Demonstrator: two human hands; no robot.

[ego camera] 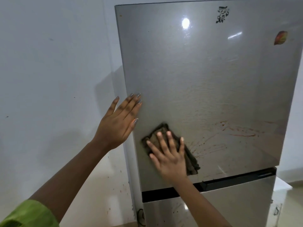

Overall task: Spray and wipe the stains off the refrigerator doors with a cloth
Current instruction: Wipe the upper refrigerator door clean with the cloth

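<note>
Right hand flat, fingers spread, pressing a dark cloth onto the upper door, low on its left part. Not gripping, just palm on top. Left hand open too, nothing in it, fingertips on the door's left edge. Red stains streak the door to the cloth's right, near the bottom. Black scribble up top, sticker at far right. Lower door below the dark gap.

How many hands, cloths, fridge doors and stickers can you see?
Hands: 2, left hand and right hand
Cloths: 1, dark cloth
Fridge doors: 2, upper door and lower door
Stickers: 1, orange sticker
Total: 6
</note>
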